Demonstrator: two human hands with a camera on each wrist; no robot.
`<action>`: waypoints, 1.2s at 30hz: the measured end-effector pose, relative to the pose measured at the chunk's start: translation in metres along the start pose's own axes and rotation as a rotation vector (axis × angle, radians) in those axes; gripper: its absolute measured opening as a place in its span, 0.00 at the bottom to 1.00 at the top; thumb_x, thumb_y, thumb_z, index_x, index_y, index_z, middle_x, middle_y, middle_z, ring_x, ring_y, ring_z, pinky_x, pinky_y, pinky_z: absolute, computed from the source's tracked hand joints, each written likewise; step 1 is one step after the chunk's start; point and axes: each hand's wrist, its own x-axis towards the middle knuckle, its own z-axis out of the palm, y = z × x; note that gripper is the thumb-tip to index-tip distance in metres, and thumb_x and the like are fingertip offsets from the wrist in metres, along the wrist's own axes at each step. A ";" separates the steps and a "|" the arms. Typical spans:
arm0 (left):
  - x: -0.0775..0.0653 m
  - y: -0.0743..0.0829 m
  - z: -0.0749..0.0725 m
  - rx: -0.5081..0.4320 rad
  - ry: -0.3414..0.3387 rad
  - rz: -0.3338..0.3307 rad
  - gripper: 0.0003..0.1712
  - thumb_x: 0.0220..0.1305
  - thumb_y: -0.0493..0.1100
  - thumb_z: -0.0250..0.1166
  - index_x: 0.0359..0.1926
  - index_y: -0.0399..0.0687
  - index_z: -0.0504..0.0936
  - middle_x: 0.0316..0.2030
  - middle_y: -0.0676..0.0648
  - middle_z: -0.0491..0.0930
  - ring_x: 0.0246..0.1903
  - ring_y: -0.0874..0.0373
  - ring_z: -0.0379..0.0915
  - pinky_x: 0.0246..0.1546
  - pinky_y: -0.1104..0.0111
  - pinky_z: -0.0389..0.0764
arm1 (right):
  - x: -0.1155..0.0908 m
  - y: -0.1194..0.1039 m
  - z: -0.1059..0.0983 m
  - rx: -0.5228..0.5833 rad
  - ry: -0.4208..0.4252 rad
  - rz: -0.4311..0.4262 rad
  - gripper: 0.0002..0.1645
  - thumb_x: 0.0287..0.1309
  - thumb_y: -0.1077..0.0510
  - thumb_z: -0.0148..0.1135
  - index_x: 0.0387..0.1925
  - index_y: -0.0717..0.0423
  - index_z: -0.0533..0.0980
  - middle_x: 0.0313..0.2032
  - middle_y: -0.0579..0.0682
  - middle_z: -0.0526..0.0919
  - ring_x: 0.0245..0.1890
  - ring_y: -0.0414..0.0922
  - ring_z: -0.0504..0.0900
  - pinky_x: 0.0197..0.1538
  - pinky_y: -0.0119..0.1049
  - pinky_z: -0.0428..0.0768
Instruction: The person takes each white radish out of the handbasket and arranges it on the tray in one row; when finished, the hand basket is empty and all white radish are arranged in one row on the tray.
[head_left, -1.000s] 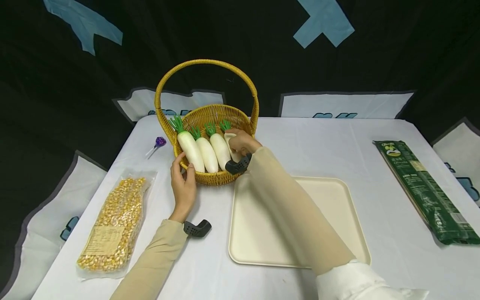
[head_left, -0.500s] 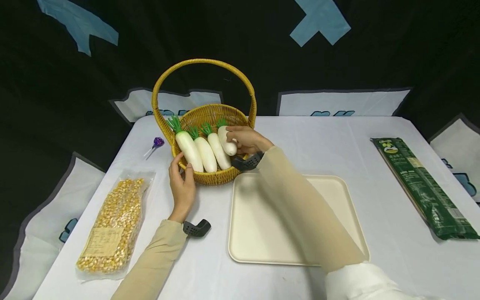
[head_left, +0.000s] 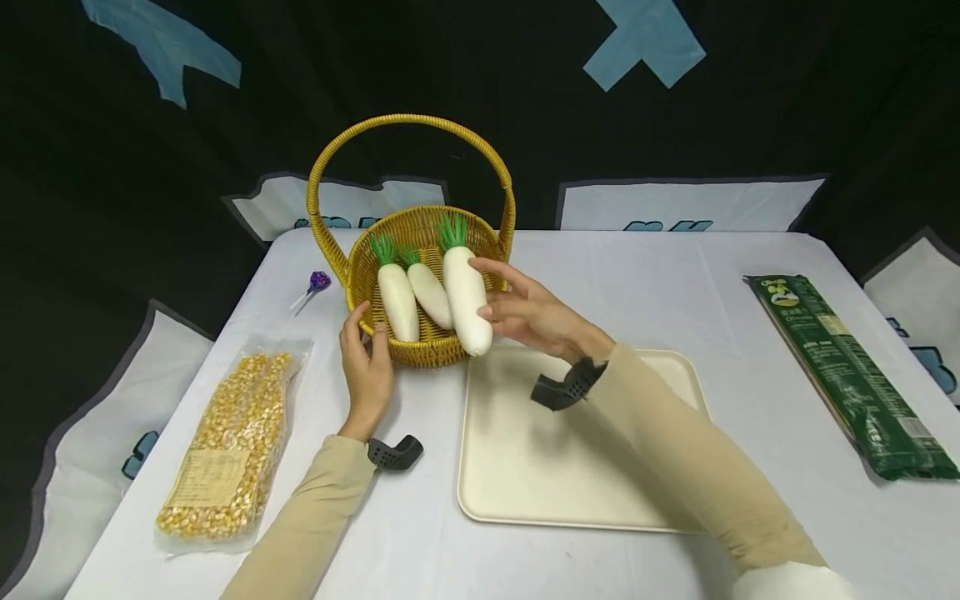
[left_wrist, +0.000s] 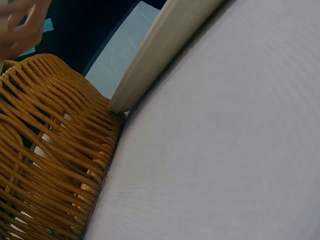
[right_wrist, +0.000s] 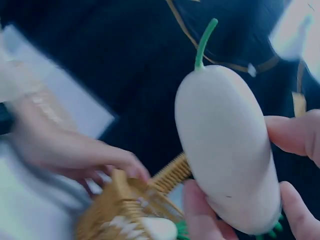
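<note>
My right hand [head_left: 543, 321] pinches a white radish [head_left: 467, 304] between thumb and fingers, over the right front rim of a wicker basket [head_left: 423, 357]. The radish's green leaves point away from me and its blunt end towards me. Close up in the right wrist view, thumb and fingertips press the sides of the held radish [right_wrist: 225, 145]. My left hand [head_left: 366, 375] holds the basket's left front rim with curved fingers and thumb. Inside the basket lie two radishes, a left one [head_left: 399, 304] and a slanting one [head_left: 430, 296].
A cream tray [head_left: 540, 492] lies right of the basket, partly under my right arm. To the left are a bag of corn kernels [head_left: 232, 442] and a purple lollipop [head_left: 318, 282]. A long green packet [head_left: 847, 375] lies far right. The basket's tall handle [head_left: 412, 121] arches up.
My right hand has come out of the basket towards me and to the right, and now holds a radish. Fewer radishes show inside. My left hand has stayed at the rim.
</note>
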 end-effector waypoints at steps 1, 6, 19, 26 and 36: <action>0.000 0.000 0.000 -0.001 -0.001 0.001 0.24 0.65 0.44 0.47 0.62 0.48 0.62 0.61 0.40 0.59 0.61 0.49 0.56 0.61 0.55 0.62 | -0.009 0.003 0.002 -0.024 0.004 -0.008 0.39 0.54 0.72 0.49 0.66 0.45 0.54 0.56 0.57 0.62 0.50 0.46 0.70 0.52 0.39 0.75; 0.002 0.000 -0.001 -0.009 -0.003 0.000 0.24 0.65 0.43 0.47 0.62 0.48 0.62 0.61 0.40 0.59 0.60 0.50 0.57 0.60 0.56 0.63 | -0.050 0.030 0.016 -0.153 0.037 -0.053 0.43 0.49 0.68 0.61 0.64 0.49 0.55 0.54 0.56 0.62 0.50 0.45 0.72 0.50 0.35 0.76; 0.002 0.002 0.001 -0.027 -0.017 -0.008 0.23 0.66 0.42 0.47 0.62 0.47 0.62 0.61 0.40 0.58 0.61 0.48 0.57 0.59 0.57 0.64 | -0.098 0.108 0.040 -0.295 0.053 -0.134 0.44 0.45 0.67 0.67 0.62 0.55 0.55 0.52 0.62 0.61 0.41 0.46 0.80 0.39 0.37 0.81; 0.000 0.011 -0.002 -0.035 -0.023 -0.024 0.23 0.66 0.38 0.46 0.62 0.42 0.61 0.62 0.36 0.56 0.62 0.42 0.55 0.60 0.55 0.62 | -0.090 0.113 0.037 -0.435 0.182 -0.093 0.42 0.44 0.63 0.69 0.61 0.53 0.60 0.54 0.63 0.62 0.43 0.47 0.76 0.39 0.32 0.81; 0.001 0.002 -0.002 -0.019 -0.019 -0.022 0.23 0.66 0.41 0.46 0.62 0.47 0.61 0.62 0.39 0.57 0.61 0.46 0.56 0.60 0.56 0.63 | -0.087 0.116 0.047 -0.771 0.254 -0.061 0.40 0.46 0.53 0.68 0.62 0.45 0.62 0.43 0.56 0.64 0.39 0.44 0.66 0.39 0.27 0.76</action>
